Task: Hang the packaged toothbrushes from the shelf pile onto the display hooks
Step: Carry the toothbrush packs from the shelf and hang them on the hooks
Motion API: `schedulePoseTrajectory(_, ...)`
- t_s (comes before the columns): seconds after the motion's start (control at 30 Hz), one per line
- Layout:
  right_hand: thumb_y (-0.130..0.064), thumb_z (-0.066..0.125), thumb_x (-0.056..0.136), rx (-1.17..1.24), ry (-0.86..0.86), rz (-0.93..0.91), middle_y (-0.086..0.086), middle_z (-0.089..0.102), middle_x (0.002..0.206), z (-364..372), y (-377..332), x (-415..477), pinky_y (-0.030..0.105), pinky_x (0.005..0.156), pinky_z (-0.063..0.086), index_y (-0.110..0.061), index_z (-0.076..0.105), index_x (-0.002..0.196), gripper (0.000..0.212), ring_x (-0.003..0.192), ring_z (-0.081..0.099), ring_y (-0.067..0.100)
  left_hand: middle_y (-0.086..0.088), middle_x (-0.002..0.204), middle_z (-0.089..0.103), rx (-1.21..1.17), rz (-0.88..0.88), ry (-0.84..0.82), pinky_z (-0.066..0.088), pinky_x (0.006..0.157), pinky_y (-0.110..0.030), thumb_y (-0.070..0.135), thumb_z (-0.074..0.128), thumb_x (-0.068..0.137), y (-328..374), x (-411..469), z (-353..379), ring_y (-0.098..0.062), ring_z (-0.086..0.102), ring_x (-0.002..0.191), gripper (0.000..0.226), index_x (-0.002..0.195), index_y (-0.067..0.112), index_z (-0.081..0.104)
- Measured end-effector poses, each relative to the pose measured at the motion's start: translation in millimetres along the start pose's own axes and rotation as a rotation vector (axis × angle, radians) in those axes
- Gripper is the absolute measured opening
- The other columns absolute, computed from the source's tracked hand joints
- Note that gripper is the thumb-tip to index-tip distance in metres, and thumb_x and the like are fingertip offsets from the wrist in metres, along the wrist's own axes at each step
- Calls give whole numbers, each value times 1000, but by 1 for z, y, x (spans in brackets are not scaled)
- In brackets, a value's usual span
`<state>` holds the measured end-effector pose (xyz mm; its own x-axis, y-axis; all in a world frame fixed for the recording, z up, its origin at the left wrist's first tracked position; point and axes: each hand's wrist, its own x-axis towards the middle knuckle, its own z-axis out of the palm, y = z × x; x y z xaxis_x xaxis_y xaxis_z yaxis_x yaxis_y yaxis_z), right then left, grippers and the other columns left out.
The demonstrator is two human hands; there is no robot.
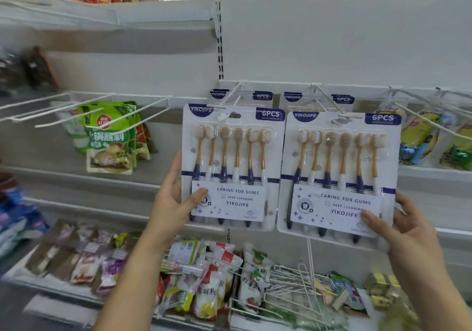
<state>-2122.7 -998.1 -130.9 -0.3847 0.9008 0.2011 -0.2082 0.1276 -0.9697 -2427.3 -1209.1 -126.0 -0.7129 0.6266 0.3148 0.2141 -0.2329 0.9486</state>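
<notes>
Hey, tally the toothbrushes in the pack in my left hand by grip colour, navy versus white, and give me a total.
Navy-grip toothbrushes: 3
White-grip toothbrushes: 3
Total in the left pack: 6

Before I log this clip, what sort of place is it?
Most likely a small shop or supermarket aisle: white metal display shelving with white wire hooks, several identical blister-packed six-piece toothbrush packs at the hooks, and bagged food packets piled on the lower shelf.

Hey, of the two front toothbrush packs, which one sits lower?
The right toothbrush pack, gripped at its lower corner by the right hand; the left toothbrush pack, in the left hand, sits higher.
</notes>
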Motion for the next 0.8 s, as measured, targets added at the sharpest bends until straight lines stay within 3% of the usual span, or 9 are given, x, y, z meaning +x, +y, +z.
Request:
schedulePoseTrajectory(0.1,-63,96,28,-14,10,-8,-3,77,109,5,3,3,20,73,60,-37,62,117,99,94,75,12,50,123,52,1,-8,7,45,86,-1,-4,67,89,0,-2,0,24,50,119,83,146,44,30)
schedulePoseTrajectory(0.13,-64,95,28,-20,16,-11,-4,77,109,7,3,4,20,74,60,-38,62,116,98,94,75,12,51,120,54,-2,-7,9,46,85,-2,-5,67,89,-1,-1,-1,23,51,117,82,145,44,31)
schedulePoseTrajectory(0.27,-27,83,60,-10,-3,-2,4,74,115,6,7,10,18,68,59,-29,58,128,72,94,74,13,42,120,63,-13,13,-3,50,82,-6,-11,64,89,-4,0,-1,14,59,116,82,145,42,33)
schedulePoseTrajectory(0.47,-23,80,64,-45,9,-12,-12,77,102,9,1,11,23,72,57,-42,60,109,53,95,74,15,21,146,56,-36,23,-11,52,92,-13,4,72,84,-11,1,-6,0,55,131,83,143,51,38)
schedulePoseTrajectory(0.53,-40,91,53,-41,-6,-14,-12,77,102,11,0,11,22,69,57,-43,61,109,64,94,74,13,22,144,57,-39,32,-13,52,91,-14,3,72,84,-13,2,-6,-1,56,131,82,143,49,39)
schedulePoseTrajectory(0.6,-63,94,30,-39,7,-26,-12,77,102,12,0,13,15,63,57,-42,61,110,89,89,75,9,22,141,60,-47,36,-11,53,89,-14,0,71,84,-15,4,-5,-2,57,130,82,143,48,39)
schedulePoseTrajectory(0.8,-73,90,19,-30,29,-44,-10,76,109,12,6,24,15,65,57,-32,61,128,120,93,74,10,29,137,60,-67,43,-11,51,89,-12,3,71,82,-19,8,-4,1,55,130,83,143,48,38)
